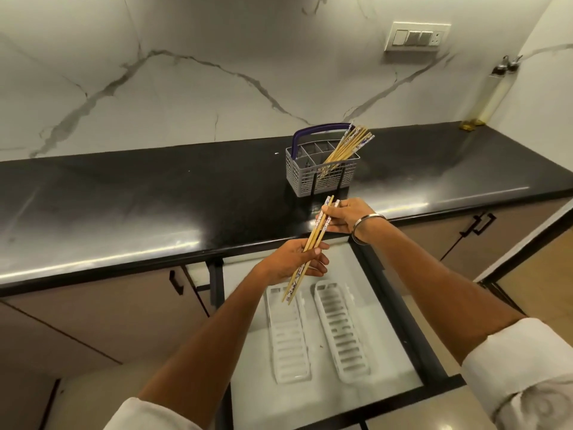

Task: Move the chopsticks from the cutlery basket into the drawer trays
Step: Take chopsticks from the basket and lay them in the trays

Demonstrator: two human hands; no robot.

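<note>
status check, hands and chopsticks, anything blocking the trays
Left hand and right hand both gripping a few chopsticks above the open drawer. More chopsticks still in the basket. Both trays empty, nothing blocking.

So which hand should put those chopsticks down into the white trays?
Probably the left hand. It grips the held chopsticks around their middle and hovers right over the left tray in the open drawer. The right hand only pinches their upper ends, nearer the counter.

left hand (291,260) gripping, right hand (344,217) pinching, both forearms extended
</note>
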